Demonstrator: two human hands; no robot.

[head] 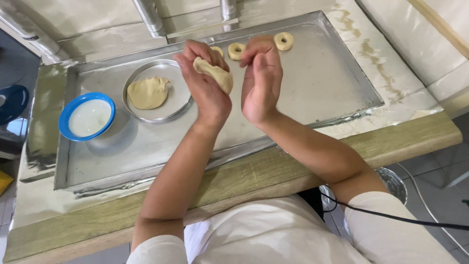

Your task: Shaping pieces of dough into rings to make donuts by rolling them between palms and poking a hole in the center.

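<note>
Two bare hands were up over the big rectangular metal tray (337, 93), both forearms rising from the near edge of the wooden tabletop (273, 168) and angling in toward each other. The left hand (205, 83) had its fingers curled round a pale, elongated lump of soft dough (216, 73), gripping it from the left, with one end of the lump poking out toward the other hand. The right hand (261, 80) stood upright just beside it, palm turned inward toward the dough, fingers loosely bent and close together, the thumb folded in; whether its fingertips were touching the lump could not be told from this angle. Both wrists were cocked back, elbows low, and the dough was held in the air, clear of the tray.

Behind the hands, three small ring-shaped dough pieces (284, 40) lay in a row along the far side of the tray, the leftmost one partly hidden by the left hand's fingers. To the left sat a round shallow metal pan (173, 105) with a flattened mound of pale dough (148, 92) in it. Further left again, a blue-rimmed round bowl of white liquid (88, 117) stood on the tray, just beside the pan. Crinkled silvery sheeting (410, 98) covered the tabletop around the tray.
</note>
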